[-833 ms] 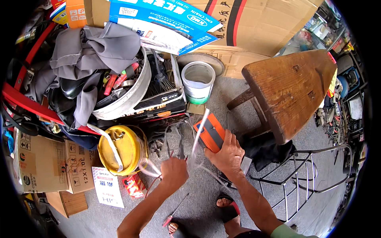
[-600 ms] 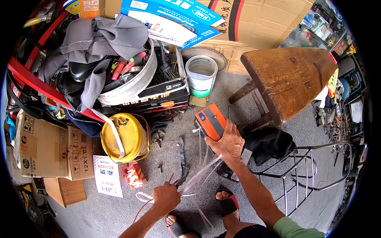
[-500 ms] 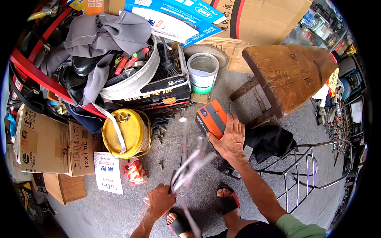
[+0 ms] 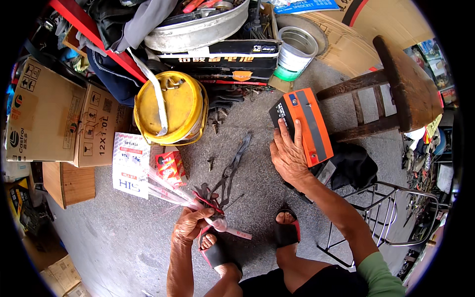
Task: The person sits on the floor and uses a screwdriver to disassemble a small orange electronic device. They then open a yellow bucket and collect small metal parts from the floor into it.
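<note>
My left hand point(image 4: 190, 225) is closed around a bunch of long, clear plastic strips point(image 4: 170, 192) with pinkish-red marks. Tangled in with them at the fingers are dark straps point(image 4: 228, 180) and a thin red cord point(image 4: 210, 204). The strips fan out to the left, and one short end points right above my foot. My right hand point(image 4: 288, 157) lies on the orange and black box point(image 4: 316, 129), its fingers stretched and spread across the near side. Under and beside that box sit a dark item and a black cloth point(image 4: 354, 168).
A yellow lidded bucket point(image 4: 163, 106), a small red box point(image 4: 171, 167) and a white printed card point(image 4: 127, 173) stand to the left. Cardboard boxes point(image 4: 47, 116) line the far left. At right are a tipped wooden stool point(image 4: 413, 84) and a metal rack point(image 4: 386, 218).
The view has shifted and moved closer to the floor. The plastic strips, blurred and upright before, now swing to the left. My right hand's fingers are now spread over the orange box.
</note>
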The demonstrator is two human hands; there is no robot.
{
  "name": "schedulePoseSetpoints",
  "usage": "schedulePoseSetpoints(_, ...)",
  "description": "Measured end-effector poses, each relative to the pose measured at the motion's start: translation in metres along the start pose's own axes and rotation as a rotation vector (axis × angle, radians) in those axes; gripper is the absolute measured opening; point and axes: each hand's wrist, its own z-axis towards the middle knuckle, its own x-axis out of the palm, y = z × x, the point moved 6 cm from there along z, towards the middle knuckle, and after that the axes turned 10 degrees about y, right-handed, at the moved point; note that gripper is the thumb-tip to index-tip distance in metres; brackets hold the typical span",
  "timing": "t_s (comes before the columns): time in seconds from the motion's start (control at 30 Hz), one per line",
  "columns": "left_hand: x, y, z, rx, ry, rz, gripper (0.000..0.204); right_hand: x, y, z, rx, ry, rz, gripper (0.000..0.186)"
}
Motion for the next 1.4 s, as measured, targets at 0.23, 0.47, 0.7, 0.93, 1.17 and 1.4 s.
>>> schedulePoseSetpoints(0.23,-0.017,0.008,-0.004,-0.035,-0.171,0.166,0.029,0.032,0.012,0.022,0.018,0.151,0.341,0.020)
schedulePoseSetpoints(0.47,-0.025,-0.004,-0.052,-0.055,-0.262,0.204,0.028,0.038,0.019,0.142,0.144,-0.044,0.612,0.039)
schedulePoseSetpoints(0.7,-0.097,-0.002,-0.093,0.168,-0.567,0.252,0.016,0.072,0.004,0.180,0.215,0.018,0.576,0.041)
schedulePoseSetpoints(0.93,-0.165,0.028,-0.116,0.120,-0.833,0.297,0.025,0.036,-0.017,0.151,0.385,-0.093,0.639,0.020)
schedulePoseSetpoints(1.17,-0.174,0.033,-0.102,0.108,-0.917,0.516,0.032,-0.016,0.001,0.071,0.328,0.259,0.650,0.023)
schedulePoseSetpoints(1.4,-0.186,0.030,-0.108,0.076,-1.363,1.272,0.062,-0.043,0.027,-0.034,0.166,0.187,0.855,0.021)
